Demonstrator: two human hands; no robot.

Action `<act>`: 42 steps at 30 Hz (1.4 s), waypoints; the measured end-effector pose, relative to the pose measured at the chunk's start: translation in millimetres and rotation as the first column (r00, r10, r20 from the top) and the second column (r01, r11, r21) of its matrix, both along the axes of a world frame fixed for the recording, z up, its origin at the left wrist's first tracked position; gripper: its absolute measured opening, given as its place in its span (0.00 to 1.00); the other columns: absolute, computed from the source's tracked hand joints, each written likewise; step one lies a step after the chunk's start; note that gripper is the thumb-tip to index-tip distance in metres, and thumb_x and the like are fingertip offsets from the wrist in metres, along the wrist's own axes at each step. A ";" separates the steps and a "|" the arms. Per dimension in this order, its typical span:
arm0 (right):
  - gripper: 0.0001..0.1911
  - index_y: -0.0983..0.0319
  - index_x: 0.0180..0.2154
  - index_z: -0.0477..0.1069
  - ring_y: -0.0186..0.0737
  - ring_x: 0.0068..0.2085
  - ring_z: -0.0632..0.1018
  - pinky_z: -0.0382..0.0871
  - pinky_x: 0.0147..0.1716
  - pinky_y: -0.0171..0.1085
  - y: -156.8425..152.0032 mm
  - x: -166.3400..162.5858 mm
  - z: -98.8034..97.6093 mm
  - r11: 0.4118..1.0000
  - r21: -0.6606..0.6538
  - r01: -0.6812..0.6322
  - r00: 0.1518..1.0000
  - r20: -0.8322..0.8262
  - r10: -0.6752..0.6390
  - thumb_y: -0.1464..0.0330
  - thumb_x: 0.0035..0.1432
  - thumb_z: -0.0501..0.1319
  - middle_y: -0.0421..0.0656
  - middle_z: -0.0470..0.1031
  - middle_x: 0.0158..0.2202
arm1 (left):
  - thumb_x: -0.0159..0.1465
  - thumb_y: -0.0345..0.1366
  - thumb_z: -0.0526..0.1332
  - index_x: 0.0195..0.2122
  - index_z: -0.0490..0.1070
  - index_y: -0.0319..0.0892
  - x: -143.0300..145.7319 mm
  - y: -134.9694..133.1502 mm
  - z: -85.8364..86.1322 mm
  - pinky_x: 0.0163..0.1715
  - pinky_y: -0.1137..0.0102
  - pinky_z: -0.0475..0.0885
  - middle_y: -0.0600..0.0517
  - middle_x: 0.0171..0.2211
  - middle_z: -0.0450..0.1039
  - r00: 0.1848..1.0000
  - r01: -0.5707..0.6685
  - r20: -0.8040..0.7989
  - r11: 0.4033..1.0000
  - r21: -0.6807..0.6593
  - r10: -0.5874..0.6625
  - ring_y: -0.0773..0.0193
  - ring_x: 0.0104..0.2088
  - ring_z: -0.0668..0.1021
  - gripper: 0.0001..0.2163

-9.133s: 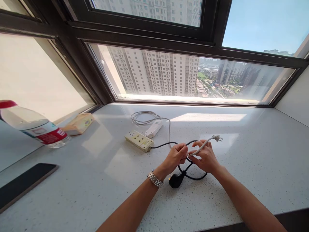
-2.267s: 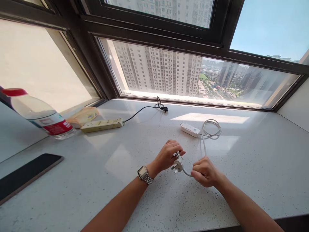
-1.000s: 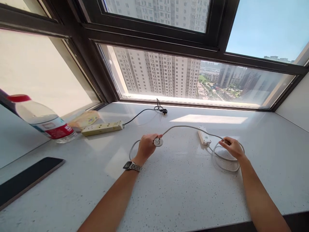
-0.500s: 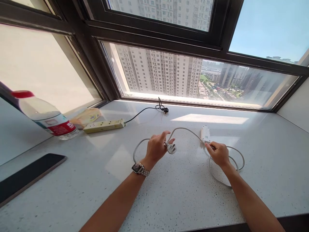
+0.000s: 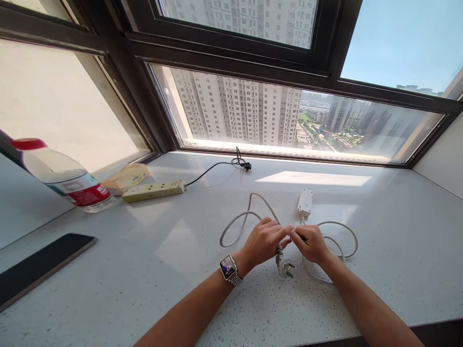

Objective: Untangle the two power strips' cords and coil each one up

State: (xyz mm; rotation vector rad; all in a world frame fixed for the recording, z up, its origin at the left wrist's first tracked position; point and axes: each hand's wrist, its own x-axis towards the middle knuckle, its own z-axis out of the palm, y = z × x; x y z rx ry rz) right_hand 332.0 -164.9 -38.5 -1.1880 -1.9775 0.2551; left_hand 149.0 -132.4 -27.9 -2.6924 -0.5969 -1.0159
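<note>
Left hand (image 5: 265,241), gripping white cord (image 5: 248,212) above its plug (image 5: 285,269), has met right hand (image 5: 311,242), which apparently pinches cord too, drawing slack in.

A room on a high floor, by the windows, probably in a home.
Dark-framed windows (image 5: 231,63) stand at the far side and the left; through the far ones, one sees residential-looking towers (image 5: 238,110), with streets and trees (image 5: 314,132) much lower. Below is a broad white speckled sill (image 5: 398,229). On its left side, a bottle (image 5: 72,182), a soft pack (image 5: 127,177) and a phone (image 5: 43,270) look everyday, though an office cannot be excluded.
</note>
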 end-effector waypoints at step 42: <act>0.27 0.64 0.31 0.74 0.31 0.21 0.67 0.58 0.18 0.31 1.0 -8.2 -3.5 0.868 -0.388 -0.309 0.703 -0.708 -0.067 0.46 0.57 0.55 0.42 0.71 0.23 | 0.63 0.34 0.57 0.38 0.72 0.42 4.9 -8.3 -4.7 0.23 0.71 0.58 0.50 0.27 0.77 0.908 -0.419 -0.117 0.850 -0.319 0.403 0.62 0.26 0.77 0.06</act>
